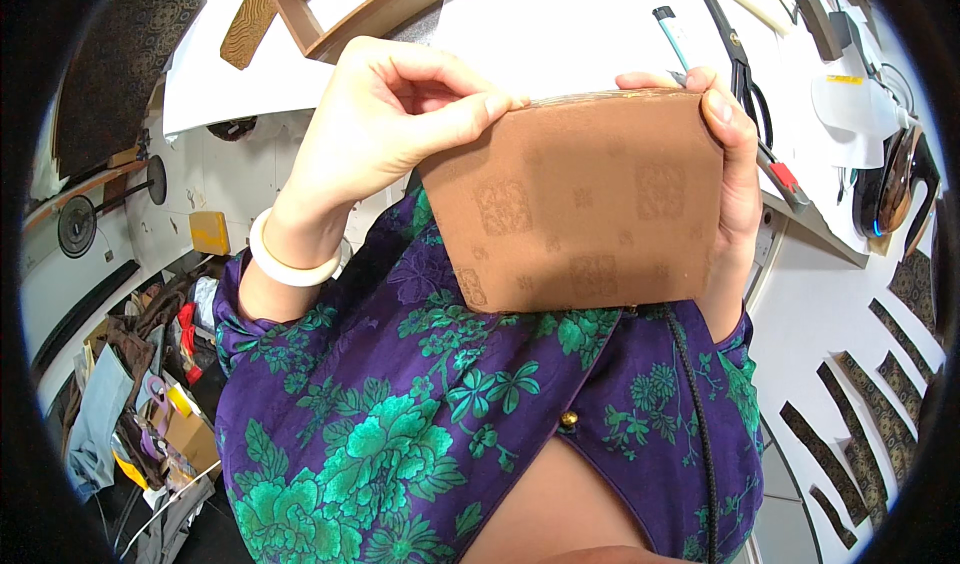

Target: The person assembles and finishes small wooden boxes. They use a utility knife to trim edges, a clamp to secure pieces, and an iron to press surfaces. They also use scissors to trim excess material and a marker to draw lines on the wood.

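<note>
Head view, place: the brown patterned piece (585, 199) is held up before the person's chest, clear of the white table (560, 19) beyond it.
Left-hand grip: the left hand (372, 114) is closed in a pinch, thumb and forefinger on the top edge near its left corner.
Right-hand grip: the right hand (735, 164) is closed around the right corner, one digit along the side, other fingertips showing behind the top edge.
Handling: probably light and fairly stiff, since it stands flat between two grips; the matt, cloth-like face seems unlikely to slip, and the piece looks more prone to creasing or edge wear than to breaking.
Best hold: likely the upper corners or the sides, leaving the broad face untouched.
Looks: warm brown, narrowing downward, with darker squarish medallions and smaller motifs; the top edge seems thinly layered.
</note>
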Demonstrator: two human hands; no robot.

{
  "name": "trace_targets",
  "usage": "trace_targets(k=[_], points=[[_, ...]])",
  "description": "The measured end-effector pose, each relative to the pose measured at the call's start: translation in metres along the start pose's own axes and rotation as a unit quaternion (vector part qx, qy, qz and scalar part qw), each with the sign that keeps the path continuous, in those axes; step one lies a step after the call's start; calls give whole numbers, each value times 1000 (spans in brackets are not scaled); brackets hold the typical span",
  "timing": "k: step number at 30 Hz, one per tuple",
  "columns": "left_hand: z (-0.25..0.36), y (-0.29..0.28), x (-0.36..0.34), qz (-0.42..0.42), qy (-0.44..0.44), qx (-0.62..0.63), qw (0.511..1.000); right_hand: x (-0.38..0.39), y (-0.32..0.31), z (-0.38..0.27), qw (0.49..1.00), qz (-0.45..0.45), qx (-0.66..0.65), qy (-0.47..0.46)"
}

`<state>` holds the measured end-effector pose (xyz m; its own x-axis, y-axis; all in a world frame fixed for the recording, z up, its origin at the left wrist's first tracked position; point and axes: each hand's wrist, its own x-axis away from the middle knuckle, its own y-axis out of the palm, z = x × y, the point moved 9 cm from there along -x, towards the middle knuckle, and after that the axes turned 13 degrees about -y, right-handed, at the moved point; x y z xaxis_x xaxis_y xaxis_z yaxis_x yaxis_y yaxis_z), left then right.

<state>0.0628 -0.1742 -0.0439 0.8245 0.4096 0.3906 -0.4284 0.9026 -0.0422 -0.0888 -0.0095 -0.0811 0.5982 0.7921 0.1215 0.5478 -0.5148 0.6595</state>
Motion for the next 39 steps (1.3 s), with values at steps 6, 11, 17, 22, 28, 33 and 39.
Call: trace_targets(k=[6,11,17,22,28,33,39], points=[[-2,0,0,3,-7,20,1000,0,5,-1,1000,-12,1,-19],[1,2,0,-5,-5,15,1000,0,5,-1,1000,1,-4,-24],[-1,3,1,0,-7,25,1000,1,1,0,1000,12,0,-6],[-12,-5,-3,-12,-28,100,995,-2,-4,0,1000,-5,-26,-8],[-12,8,15,-17,34,81,996,-2,-13,2,994,-2,-108,12],[-21,6,14,-51,23,152,987,0,-10,1,996,3,-85,13],[-29,6,10,-58,-20,213,975,2,-1,-2,998,29,-61,4]])
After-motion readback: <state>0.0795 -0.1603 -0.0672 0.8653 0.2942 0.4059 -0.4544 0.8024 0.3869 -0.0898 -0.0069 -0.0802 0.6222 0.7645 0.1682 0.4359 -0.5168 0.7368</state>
